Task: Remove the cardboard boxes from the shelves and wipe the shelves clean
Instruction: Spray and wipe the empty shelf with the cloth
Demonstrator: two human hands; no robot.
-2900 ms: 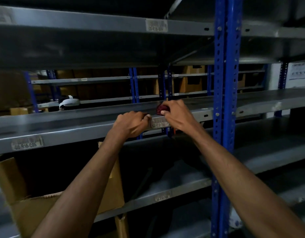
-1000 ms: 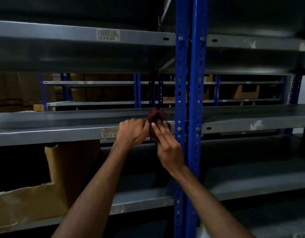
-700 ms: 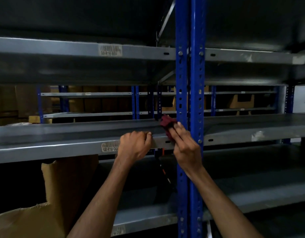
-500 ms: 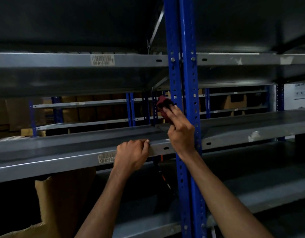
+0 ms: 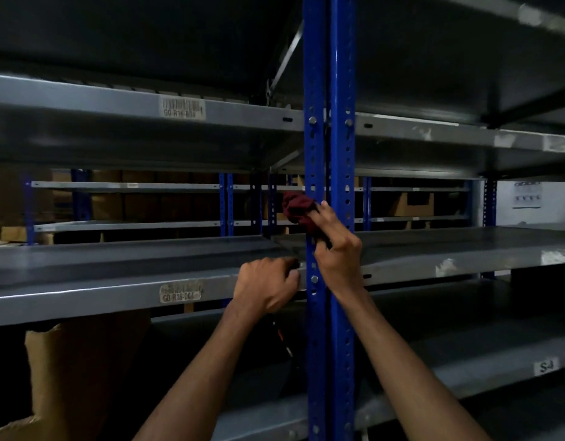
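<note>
Head view: wiping step; right hand point(image 5: 336, 249) grips red cloth point(image 5: 298, 209) against blue upright point(image 5: 328, 154); left hand point(image 5: 268, 286) clasps shelf point(image 5: 115, 294) edge; next, likely sweep cloth along shelf.

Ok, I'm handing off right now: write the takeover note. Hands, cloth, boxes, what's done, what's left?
Right hand grips the red cloth, pressed against the blue upright above the middle shelf.
Left hand grips that shelf's front edge.
Done: the visible stretch of the middle shelf holds no boxes.
Left: an open cardboard box sits on the shelf below, left side; remove it, then wipe there. How clean the shelves are cannot be told.
</note>
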